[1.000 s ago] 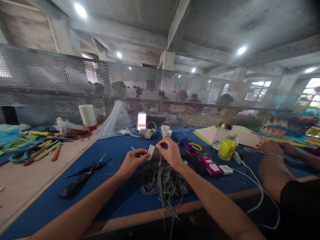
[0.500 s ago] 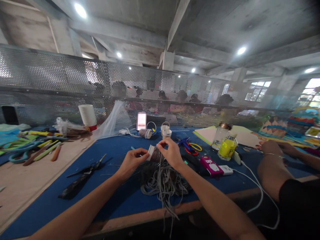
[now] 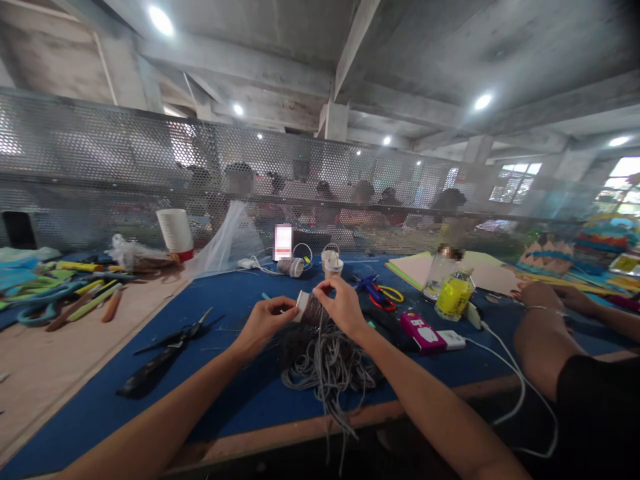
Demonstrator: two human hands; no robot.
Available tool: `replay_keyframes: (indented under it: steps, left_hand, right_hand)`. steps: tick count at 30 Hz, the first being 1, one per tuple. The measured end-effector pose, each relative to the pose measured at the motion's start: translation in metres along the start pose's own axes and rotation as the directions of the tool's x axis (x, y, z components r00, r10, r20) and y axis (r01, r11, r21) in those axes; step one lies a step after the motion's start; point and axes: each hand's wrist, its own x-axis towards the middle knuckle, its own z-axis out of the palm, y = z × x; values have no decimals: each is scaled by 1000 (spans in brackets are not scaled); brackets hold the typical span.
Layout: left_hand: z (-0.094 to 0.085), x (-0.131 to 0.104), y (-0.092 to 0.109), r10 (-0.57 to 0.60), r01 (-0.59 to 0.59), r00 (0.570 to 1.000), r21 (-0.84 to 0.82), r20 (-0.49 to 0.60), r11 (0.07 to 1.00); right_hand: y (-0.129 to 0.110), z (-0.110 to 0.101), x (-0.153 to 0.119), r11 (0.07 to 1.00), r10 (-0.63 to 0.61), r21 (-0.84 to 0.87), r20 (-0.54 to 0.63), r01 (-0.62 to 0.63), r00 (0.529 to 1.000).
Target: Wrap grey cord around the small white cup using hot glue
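Observation:
A small white cup-like piece (image 3: 301,306), partly wrapped in brown-grey cord (image 3: 314,311), is held tilted above a blue mat (image 3: 190,407). My left hand (image 3: 270,317) pinches its white end between thumb and fingers. At the wrapped end, my right hand (image 3: 342,303) is closed with fingertips pressed to the cord. Beneath my hands lies a loose tangle of grey cord (image 3: 335,367), several strands hanging over the table's front edge. Behind them stand a white mini basket with a handle (image 3: 332,261) and a cord-wrapped piece lying on its side (image 3: 291,267).
Black-handled scissors (image 3: 170,347) lie left; beyond are blue scissors (image 3: 43,308) and paper cups (image 3: 175,232). To the right are a blue glue gun (image 3: 369,290), a magenta box (image 3: 423,333), and a yellow bottle (image 3: 455,293). A co-worker's arm (image 3: 543,333) rests far right.
Almost nothing differs. Both hands keep the same grip on the cord-wrapped piece, and the cord tangle lies as before.

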Motion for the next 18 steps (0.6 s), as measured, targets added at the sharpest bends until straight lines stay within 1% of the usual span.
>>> replay_keyframes:
  steps: [8,18]
  left_hand:
    - [1,-1,2,-15,16,999,-26,36,1000]
    - [0,0,-2,-23,26,998,-41,55,999]
  right_hand:
    - [-3,-1,0,1000,-11,-1,7,11,1000]
    - [-2,0,0,1000,2,-4,24,-2,1000]
